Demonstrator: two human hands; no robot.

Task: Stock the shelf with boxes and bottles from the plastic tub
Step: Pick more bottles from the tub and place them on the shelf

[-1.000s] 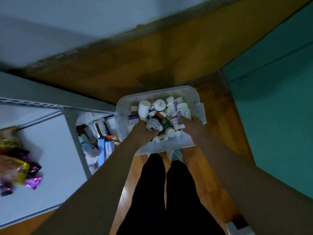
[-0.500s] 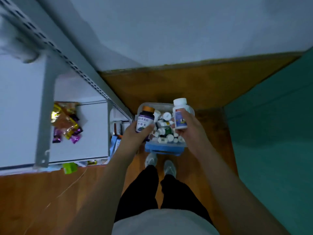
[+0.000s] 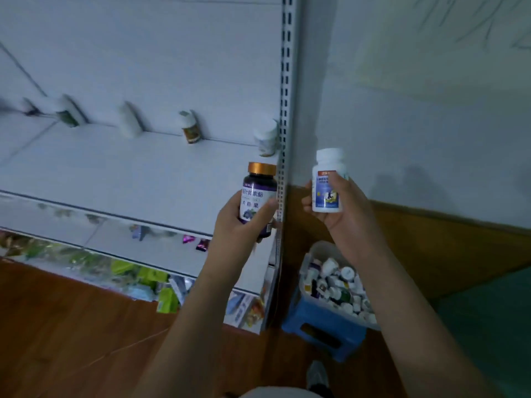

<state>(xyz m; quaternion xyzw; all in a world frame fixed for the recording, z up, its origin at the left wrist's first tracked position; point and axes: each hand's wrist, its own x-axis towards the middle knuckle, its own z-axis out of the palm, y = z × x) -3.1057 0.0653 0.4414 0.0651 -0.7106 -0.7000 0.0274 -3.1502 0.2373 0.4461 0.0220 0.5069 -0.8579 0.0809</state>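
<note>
The left hand (image 3: 238,222) is curled round a dark purple bottle with a gold cap (image 3: 258,193), held upright in front of the white shelf (image 3: 143,168). At 3 o'clock from it, the right hand (image 3: 342,208) grips a white bottle with a blue label (image 3: 327,182), upright too, the two bottles near but apart. The plastic tub (image 3: 336,280), full of little bottles, sits on a blue stool (image 3: 321,326) at 5 o'clock, and five bottles stand along the back of the shelf, the nearest a white-capped bottle (image 3: 267,137) at 12 o'clock from the purple one.
</note>
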